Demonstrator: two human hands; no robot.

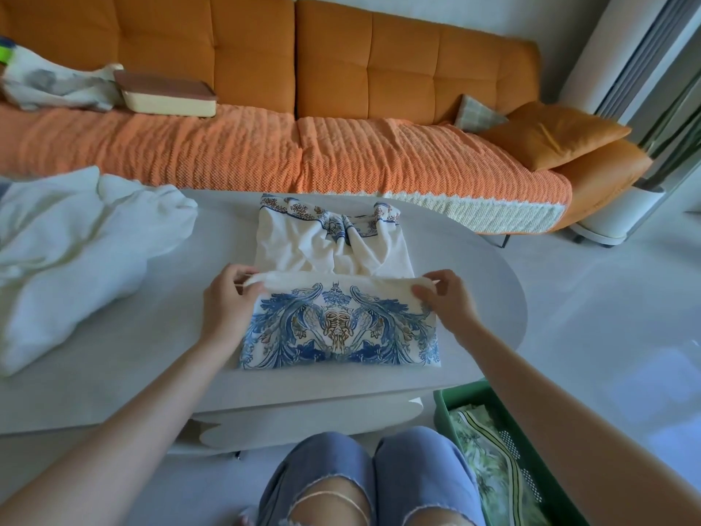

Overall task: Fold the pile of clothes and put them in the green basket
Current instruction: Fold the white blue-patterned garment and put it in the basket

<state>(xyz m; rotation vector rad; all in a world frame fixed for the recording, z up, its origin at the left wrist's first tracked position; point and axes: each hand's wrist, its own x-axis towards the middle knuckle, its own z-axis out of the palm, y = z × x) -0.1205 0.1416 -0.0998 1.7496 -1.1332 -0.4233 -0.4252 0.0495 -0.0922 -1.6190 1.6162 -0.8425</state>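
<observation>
A cream shirt with blue and orange ornament print [337, 324] lies in the middle of the grey oval table [151, 358], its lower part turned up over itself. My left hand [227, 301] pinches the left end of the fold edge. My right hand [444, 301] pinches the right end. White clothes [76, 237] are heaped on the table's left side. The green basket [444, 402] stands on the floor at the lower right, with a folded green patterned garment [489, 465] inside.
An orange sofa [341, 146] runs behind the table, with a thick book [167, 94], a cloth bag [49, 85] and orange cushions [554, 134] on it. My knees in torn jeans [364, 476] are under the table's near edge. A white standing unit [622, 108] is at the right.
</observation>
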